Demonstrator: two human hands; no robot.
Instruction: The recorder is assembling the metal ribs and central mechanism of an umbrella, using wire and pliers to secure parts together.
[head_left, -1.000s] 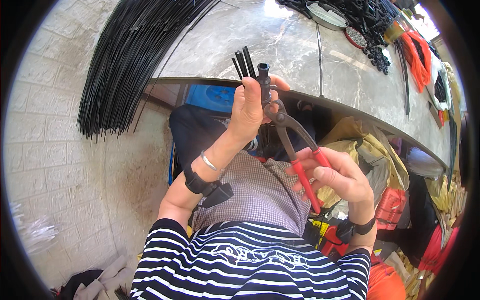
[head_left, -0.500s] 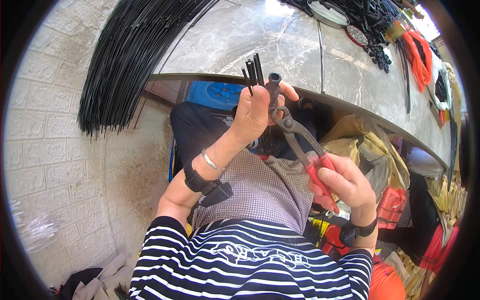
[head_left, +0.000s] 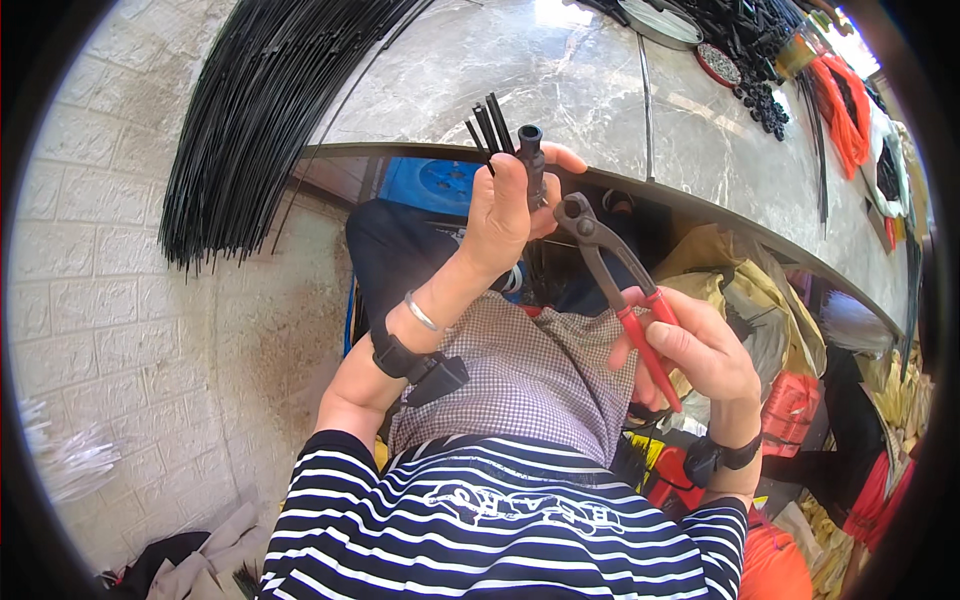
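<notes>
Just off the near edge of the grey marbled table, my left hand is closing firmly around a black tube fitting and several thin black rods, whose ends are sticking up against the tabletop. Farther back from the table, toward my body, my right hand is curling loosely, half open, around the red-handled pincers. Their handles are standing apart, and their metal head is pointing toward the table, close by my left fingers; I cannot tell whether it is touching them. Over the table's left end, a thick bundle of long black rods is hanging; below its edge, a blue stool is showing; on its far right, a red-rimmed dish is sitting.
</notes>
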